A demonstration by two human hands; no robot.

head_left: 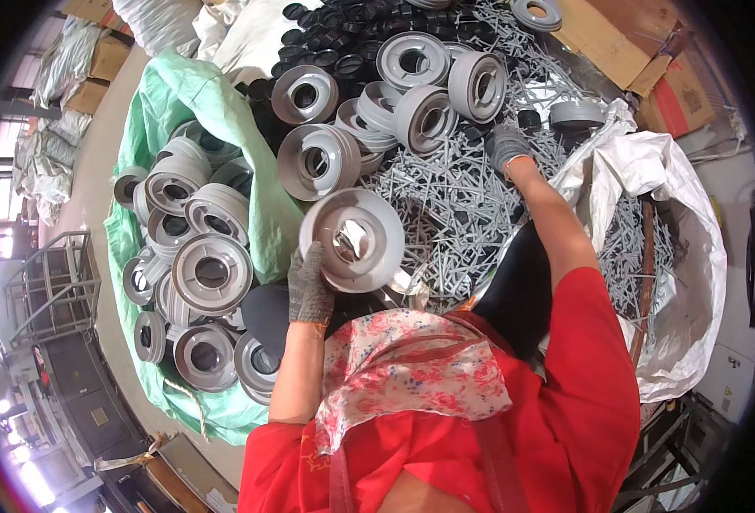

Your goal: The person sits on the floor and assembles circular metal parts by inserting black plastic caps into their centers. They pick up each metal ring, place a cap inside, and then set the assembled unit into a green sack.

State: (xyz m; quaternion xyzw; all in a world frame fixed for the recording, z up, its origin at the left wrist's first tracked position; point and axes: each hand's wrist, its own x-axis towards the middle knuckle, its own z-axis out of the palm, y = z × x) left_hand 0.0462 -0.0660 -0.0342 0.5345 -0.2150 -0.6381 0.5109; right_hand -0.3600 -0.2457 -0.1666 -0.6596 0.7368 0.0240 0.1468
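The person's left hand (pixel 309 286), in a speckled grey knit glove, grasps the lower left rim of a round grey plastic spool flange with a hollow hub (pixel 353 239), holding it tilted above the heap. The right hand (pixel 507 145), gloved the same way, reaches far out and rests on a tangled pile of thin grey plastic sprue sticks (pixel 446 205); whether its fingers are clenched on anything cannot be told. More grey plastic flanges (pixel 412 94) lie stacked and scattered on the heap beyond, next to a mass of small black plastic rings (pixel 326 43). To the left, a green woven sack (pixel 181 94) holds many finished flanges. A white woven sack (pixel 694 256) on the right contains more sprue sticks.
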